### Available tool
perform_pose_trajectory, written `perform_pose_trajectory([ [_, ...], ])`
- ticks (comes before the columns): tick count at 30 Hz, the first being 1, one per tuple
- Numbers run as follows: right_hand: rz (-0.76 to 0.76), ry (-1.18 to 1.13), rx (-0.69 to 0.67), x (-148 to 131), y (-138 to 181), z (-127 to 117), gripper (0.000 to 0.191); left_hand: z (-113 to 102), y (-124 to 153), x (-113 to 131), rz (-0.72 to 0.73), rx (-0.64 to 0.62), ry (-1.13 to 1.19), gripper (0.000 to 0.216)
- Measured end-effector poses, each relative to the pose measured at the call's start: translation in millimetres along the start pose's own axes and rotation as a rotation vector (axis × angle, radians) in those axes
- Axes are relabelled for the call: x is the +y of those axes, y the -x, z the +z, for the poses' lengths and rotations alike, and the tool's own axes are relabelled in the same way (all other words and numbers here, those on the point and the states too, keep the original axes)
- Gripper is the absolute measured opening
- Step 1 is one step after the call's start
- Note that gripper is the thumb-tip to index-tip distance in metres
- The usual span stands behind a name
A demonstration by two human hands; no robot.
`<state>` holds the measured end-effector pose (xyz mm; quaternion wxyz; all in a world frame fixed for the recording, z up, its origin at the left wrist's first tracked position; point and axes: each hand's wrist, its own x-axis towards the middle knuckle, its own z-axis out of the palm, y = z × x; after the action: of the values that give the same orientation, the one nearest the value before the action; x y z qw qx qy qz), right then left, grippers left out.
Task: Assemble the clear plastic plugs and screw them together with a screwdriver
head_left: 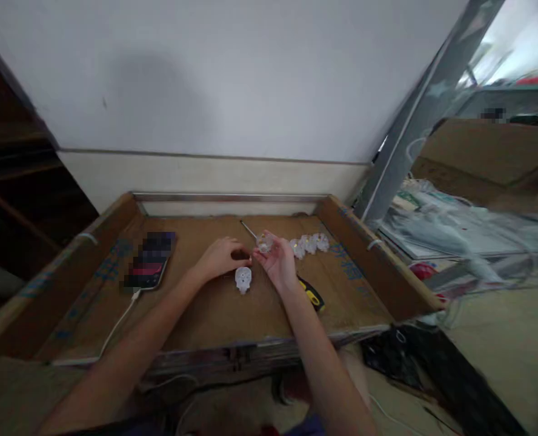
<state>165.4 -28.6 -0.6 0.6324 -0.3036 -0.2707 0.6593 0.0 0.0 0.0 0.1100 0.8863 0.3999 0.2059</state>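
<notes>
My right hand (278, 259) is closed on a clear plastic part (264, 243), held palm up over the cardboard-lined tray. Close to it on the left, my left hand (222, 257) has its thumb and fingertips brought together; whatever is between them is too small to make out. Just below the fingertips lies a whitish plastic piece (243, 279) with small holes. A screwdriver with a yellow and black handle (313, 295) rests on the cardboard, partly hidden by my right hand and wrist. Several clear plastic parts (309, 244) sit in a row right of that hand.
A phone (153, 260) with a white cable (119, 322) lies at the tray's left. Raised cardboard-covered sides (378, 260) border the tray (223, 324). Behind stands a pale wall (251, 91); a metal post (409, 133) and plastic bags (460, 230) are at the right.
</notes>
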Motion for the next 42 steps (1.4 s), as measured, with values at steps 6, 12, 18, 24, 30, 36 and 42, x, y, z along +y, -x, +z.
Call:
perform_pose_trajectory([
  [6,-0.007,0.09,0.007,6.9,-4.4,0.4,0.026,4.5,-4.6,-8.3,0.016,0.04,-0.062,0.016],
  [12,-0.039,0.146,-0.005,8.8,-4.5,1.1,0.026,8.3,-1.9,-9.3,-0.015,0.087,-0.083,0.021],
  [18,-0.071,0.169,0.029,9.1,-4.3,0.2,0.03,3.1,1.6,-6.0,-0.08,0.147,-0.055,0.011],
  [24,-0.09,0.17,0.06,9.9,-5.5,-2.1,0.032,-4.6,11.3,-2.7,-0.141,0.383,0.116,0.011],
  [30,-0.057,0.169,0.038,10.1,-7.1,-1.7,0.032,-0.6,11.1,3.6,-0.088,0.511,0.145,0.011],
  [36,-0.04,0.19,0.045,13.6,-9.2,1.8,0.035,7.3,10.4,16.4,-0.062,0.49,0.186,0.008],
  [42,-0.143,0.2,0.133,14.1,-11.9,-1.0,0.033,-2.0,10.2,9.0,-0.168,0.502,0.075,0.019],
])
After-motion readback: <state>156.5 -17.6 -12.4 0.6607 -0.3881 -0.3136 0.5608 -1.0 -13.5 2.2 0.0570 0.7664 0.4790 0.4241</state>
